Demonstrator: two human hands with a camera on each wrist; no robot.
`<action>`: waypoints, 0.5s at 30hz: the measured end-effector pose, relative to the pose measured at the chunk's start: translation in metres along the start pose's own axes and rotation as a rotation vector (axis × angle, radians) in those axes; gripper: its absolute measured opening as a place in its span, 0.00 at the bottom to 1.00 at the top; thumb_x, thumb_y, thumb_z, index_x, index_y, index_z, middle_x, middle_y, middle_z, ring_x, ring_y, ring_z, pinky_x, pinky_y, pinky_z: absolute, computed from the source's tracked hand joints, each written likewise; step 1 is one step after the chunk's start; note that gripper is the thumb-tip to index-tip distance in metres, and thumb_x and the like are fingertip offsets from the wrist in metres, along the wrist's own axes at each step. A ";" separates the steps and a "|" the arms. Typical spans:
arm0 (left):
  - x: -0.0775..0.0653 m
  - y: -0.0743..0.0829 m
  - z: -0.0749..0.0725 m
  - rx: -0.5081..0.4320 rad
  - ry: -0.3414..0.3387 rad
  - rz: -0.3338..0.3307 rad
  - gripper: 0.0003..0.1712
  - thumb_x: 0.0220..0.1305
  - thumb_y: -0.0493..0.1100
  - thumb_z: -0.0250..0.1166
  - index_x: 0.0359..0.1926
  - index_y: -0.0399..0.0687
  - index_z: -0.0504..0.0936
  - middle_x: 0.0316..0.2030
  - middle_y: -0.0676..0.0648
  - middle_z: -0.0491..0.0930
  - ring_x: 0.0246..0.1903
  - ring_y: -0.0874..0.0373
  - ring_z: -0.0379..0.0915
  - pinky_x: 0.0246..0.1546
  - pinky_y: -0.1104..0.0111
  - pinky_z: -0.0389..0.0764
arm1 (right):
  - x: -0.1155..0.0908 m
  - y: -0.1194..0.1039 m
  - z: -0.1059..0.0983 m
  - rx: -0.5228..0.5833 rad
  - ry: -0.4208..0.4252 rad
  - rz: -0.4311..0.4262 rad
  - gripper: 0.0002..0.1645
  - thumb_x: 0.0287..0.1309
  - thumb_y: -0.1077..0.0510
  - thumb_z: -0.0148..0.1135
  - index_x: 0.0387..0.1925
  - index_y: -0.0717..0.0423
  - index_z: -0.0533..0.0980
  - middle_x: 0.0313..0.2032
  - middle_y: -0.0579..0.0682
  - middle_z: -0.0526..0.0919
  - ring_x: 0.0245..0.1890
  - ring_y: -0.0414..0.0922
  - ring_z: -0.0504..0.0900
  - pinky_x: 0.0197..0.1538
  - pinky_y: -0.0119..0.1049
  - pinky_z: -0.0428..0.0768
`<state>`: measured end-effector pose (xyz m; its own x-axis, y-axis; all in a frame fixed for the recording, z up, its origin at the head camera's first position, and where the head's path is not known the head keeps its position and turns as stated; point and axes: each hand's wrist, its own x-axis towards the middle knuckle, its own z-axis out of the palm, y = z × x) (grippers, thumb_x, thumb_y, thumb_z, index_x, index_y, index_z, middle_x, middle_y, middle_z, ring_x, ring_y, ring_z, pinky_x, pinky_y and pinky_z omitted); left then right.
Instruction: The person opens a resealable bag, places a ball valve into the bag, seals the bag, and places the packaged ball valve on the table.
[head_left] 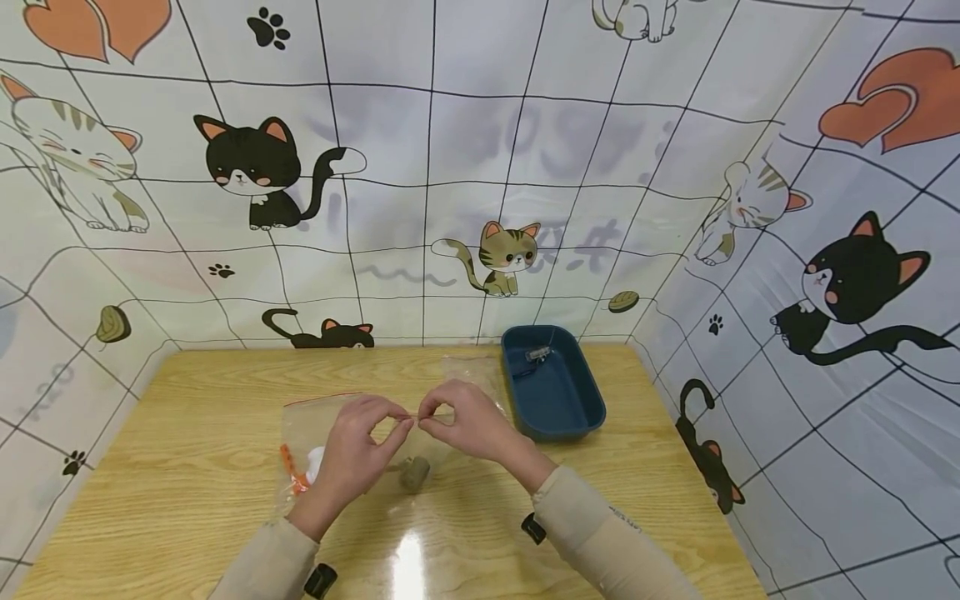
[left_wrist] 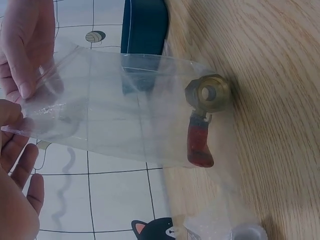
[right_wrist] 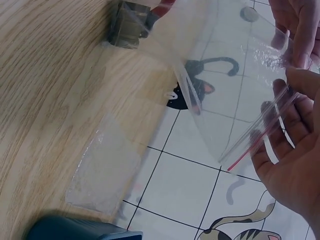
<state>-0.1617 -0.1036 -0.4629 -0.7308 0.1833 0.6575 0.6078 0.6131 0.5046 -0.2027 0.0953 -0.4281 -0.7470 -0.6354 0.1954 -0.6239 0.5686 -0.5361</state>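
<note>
Between both hands hangs a clear zip bag (left_wrist: 110, 115), its seal strip (right_wrist: 243, 156) marked by a red line in the right wrist view. My left hand (head_left: 352, 454) pinches the bag's top edge between thumb and forefinger. Close beside it, my right hand (head_left: 471, 421) pinches the same edge, its other fingers spread behind the plastic. Down in the bag's lower end lies a brass ball valve (left_wrist: 216, 92) with a red handle (left_wrist: 199, 145), at the tabletop. In the head view the valve looks dull and its handle is hard to make out.
A dark blue basin (head_left: 591, 400) at the back right holds a small metallic item (head_left: 537, 355). Left lies another clear bag (head_left: 307, 417) with orange (head_left: 294, 473) and white pieces. A flat clear bag (right_wrist: 102, 175) lies near the basin. Cat-printed curtains (head_left: 420, 208) border the wooden table (head_left: 150, 467).
</note>
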 end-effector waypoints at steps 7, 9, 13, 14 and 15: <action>-0.001 -0.002 -0.001 -0.003 -0.043 -0.007 0.05 0.56 0.40 0.72 0.33 0.54 0.84 0.31 0.56 0.85 0.39 0.57 0.79 0.49 0.53 0.76 | 0.000 0.003 0.001 0.053 -0.047 0.011 0.02 0.64 0.52 0.62 0.34 0.42 0.80 0.35 0.36 0.83 0.39 0.32 0.79 0.47 0.31 0.79; -0.001 -0.002 -0.002 0.006 -0.058 -0.012 0.05 0.56 0.41 0.72 0.33 0.55 0.84 0.31 0.57 0.85 0.39 0.57 0.79 0.50 0.53 0.76 | 0.000 0.002 0.002 0.058 -0.057 0.009 0.03 0.64 0.52 0.62 0.34 0.42 0.80 0.35 0.37 0.83 0.39 0.32 0.79 0.46 0.31 0.79; -0.001 -0.001 -0.003 0.022 -0.068 -0.011 0.05 0.55 0.42 0.73 0.32 0.55 0.85 0.31 0.57 0.84 0.39 0.58 0.79 0.49 0.53 0.76 | 0.001 -0.001 0.002 0.049 -0.072 0.009 0.03 0.65 0.52 0.61 0.34 0.44 0.79 0.35 0.37 0.83 0.38 0.32 0.78 0.45 0.33 0.79; -0.001 -0.001 -0.003 0.026 -0.064 -0.007 0.05 0.55 0.42 0.73 0.32 0.55 0.85 0.30 0.57 0.84 0.39 0.57 0.79 0.49 0.53 0.77 | 0.001 -0.001 0.002 0.046 -0.072 0.006 0.03 0.65 0.52 0.61 0.35 0.44 0.79 0.35 0.38 0.83 0.38 0.33 0.78 0.46 0.34 0.80; -0.001 -0.001 -0.003 0.029 -0.061 -0.004 0.05 0.54 0.41 0.73 0.31 0.56 0.85 0.30 0.57 0.84 0.38 0.57 0.80 0.50 0.53 0.76 | 0.001 -0.002 0.002 0.045 -0.072 0.005 0.03 0.65 0.53 0.61 0.35 0.44 0.79 0.35 0.38 0.83 0.38 0.33 0.79 0.46 0.35 0.80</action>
<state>-0.1607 -0.1069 -0.4621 -0.7510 0.2268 0.6202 0.5965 0.6358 0.4898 -0.2020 0.0927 -0.4283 -0.7308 -0.6693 0.1343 -0.6081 0.5489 -0.5735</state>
